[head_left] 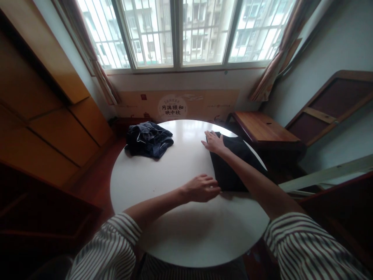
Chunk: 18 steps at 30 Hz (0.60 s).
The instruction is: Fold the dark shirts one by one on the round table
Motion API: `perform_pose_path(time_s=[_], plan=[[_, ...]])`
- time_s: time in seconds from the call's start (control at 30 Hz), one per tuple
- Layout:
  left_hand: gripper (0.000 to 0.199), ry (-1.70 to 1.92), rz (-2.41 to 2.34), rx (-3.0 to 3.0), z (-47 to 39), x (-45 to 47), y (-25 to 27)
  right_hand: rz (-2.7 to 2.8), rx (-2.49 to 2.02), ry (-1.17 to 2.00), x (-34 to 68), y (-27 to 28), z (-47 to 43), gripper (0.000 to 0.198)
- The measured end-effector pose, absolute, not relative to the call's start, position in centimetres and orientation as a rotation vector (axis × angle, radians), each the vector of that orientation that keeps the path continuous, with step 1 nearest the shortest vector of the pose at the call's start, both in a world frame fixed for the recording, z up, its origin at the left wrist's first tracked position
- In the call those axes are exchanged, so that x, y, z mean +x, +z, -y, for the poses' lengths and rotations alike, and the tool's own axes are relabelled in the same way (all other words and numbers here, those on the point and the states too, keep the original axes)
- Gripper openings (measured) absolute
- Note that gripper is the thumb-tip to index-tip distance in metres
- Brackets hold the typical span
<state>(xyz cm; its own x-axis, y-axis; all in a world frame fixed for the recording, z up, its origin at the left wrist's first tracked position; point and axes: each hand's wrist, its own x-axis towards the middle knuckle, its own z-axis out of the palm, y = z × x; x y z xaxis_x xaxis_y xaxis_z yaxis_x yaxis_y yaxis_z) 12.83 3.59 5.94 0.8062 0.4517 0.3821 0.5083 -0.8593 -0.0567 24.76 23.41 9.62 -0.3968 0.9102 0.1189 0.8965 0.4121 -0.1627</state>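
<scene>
On the round white tabletop (171, 171) we see a black cloth (229, 173) laid out flat toward the right side, with both hands at its left edge. The right hand (215, 143) rests palm down at the far left corner, its fingers spread wide and its thumb reaching past the edge; we take this spread to be for pressing the fabric flat and keeping it from sliding. The left hand (202, 188) is at the near left corner, its fingers curled in, and we cannot tell whether they pinch the cloth or only touch it. A crumpled dark garment (148, 140) lies at the far left, well apart from both hands, perhaps to keep it out from under the arms. The cloth lies beneath the right fingers, just right of the left ones, and extends under the right forearm.
</scene>
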Motion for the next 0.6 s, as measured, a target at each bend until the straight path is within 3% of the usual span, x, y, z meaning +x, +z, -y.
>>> perform_pose_path(time_s=[0.27, 0.5, 0.6], plan=[[0.026, -0.603, 2.350, -1.877, -8.1, -1.9, 8.1, 2.604, -0.981, 0.231, 24.0, 8.0, -12.6, 0.034], [0.021, -0.598, 2.554, -1.713, -9.8, -5.5, 7.8, 2.510, -0.961, 0.307, 23.0, 4.3, -11.0, 0.030], [0.029, -0.741, 2.478, -1.671, -10.3, -5.3, 9.9, 2.411, -0.951, 0.414, 22.8, 3.5, -10.8, 0.038]])
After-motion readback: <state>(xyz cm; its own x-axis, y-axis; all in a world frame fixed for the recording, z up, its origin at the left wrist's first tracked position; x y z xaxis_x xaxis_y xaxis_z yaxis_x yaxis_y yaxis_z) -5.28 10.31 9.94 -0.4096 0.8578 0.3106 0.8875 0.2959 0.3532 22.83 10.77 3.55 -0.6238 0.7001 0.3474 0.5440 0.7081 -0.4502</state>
